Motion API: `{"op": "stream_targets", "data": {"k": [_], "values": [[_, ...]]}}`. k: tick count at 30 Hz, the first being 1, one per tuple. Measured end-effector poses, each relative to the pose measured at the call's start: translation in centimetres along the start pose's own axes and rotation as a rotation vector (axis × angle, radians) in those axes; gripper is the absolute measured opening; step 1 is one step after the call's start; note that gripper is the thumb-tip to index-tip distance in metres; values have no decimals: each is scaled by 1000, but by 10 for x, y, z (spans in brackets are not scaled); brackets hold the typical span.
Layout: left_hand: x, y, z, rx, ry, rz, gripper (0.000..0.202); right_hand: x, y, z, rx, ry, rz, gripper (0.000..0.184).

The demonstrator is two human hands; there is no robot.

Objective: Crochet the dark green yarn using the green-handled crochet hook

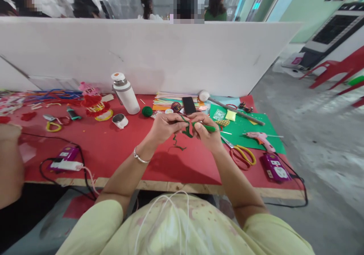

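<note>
Over the red table (176,166), my left hand (166,128) is closed, pinching a small piece of dark green crochet work (187,131) between thumb and fingers. A loose yarn tail (179,147) dangles below it. My right hand (206,131) is wrapped round a crochet hook with a green handle (209,128), its tip at the yarn, too small to make out. The two hands almost meet. Beyond my left hand sits a ball of green yarn (147,111). Just past the fingers lies a black phone (189,105).
To the right are scissors (241,156), a pink glue gun (261,139) on a green sheet (273,133), and a purple power socket (274,167). A white bottle (126,93) and its cup (120,121) stand left. A white partition (170,57) rises behind; a person's arm (11,164) is at far left.
</note>
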State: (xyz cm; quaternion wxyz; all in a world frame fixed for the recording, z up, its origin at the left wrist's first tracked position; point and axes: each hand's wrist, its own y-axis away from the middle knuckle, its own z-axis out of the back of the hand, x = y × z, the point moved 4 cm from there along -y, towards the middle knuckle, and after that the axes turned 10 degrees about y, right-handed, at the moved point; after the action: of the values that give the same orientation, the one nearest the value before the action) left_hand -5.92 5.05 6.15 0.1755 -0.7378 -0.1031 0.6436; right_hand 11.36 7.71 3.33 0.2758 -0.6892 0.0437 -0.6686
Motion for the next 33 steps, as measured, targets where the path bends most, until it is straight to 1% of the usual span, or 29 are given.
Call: {"op": "stream_targets", "data": {"k": [2, 4, 6, 8, 9, 10, 12, 13, 15, 16, 18, 20, 22, 23, 24, 26, 28, 30, 31, 33], "values": [[-3, 0, 3, -35, -16, -65, 13, 0, 0, -4, 114, -55, -107, 40], [-2, -1, 7, -78, 5, -88, 15, -3, 0, -7, 204, -53, -218, 45], [2, -2, 11, -129, 101, -41, 19, -7, 2, -6, 233, 25, -270, 39], [5, -3, 16, -183, 191, 6, 22, -10, 2, -4, 231, 127, -264, 33], [6, -3, 18, -195, 201, 11, 23, -11, 2, -2, 217, 160, -255, 31], [5, -3, 19, -191, 182, 2, 22, -12, 2, 0, 195, 172, -247, 30], [2, -4, 17, -148, 83, -46, 19, -10, -1, 3, 166, 117, -249, 31], [1, -4, 15, -123, 28, -76, 17, -9, -4, 2, 180, 64, -260, 36], [2, -3, 10, -97, -51, -120, 13, -8, -8, -2, 264, -23, -303, 49], [3, -3, 9, -107, -64, -129, 12, -8, -10, -6, 307, -43, -327, 50], [7, -2, 12, -178, -26, -119, 12, -15, -10, -12, 370, -8, -350, 40], [9, -1, 21, -295, 89, -102, 14, -29, -6, -17, 389, 103, -316, 35], [5, -2, 33, -411, 248, -119, 17, -50, 4, -18, 350, 271, -271, 29], [1, -2, 39, -452, 312, -142, 20, -62, 10, -17, 328, 337, -257, 29], [-3, -3, 43, -482, 345, -152, 22, -74, 17, -16, 336, 374, -274, 31], [-9, -6, 47, -470, 320, -127, 24, -93, 27, -12, 343, 367, -346, 35], [-8, -7, 45, -427, 244, -72, 22, -97, 28, -4, 358, 355, -352, 38], [0, -8, 40, -349, 164, -5, 19, -84, 18, 8, 292, 370, -279, 41], [5, -7, 37, -308, 138, 13, 18, -74, 11, 13, 257, 330, -242, 48], [13, -6, 31, -248, 89, 10, 16, -49, -3, 16, 240, 131, -175, 69]]}}
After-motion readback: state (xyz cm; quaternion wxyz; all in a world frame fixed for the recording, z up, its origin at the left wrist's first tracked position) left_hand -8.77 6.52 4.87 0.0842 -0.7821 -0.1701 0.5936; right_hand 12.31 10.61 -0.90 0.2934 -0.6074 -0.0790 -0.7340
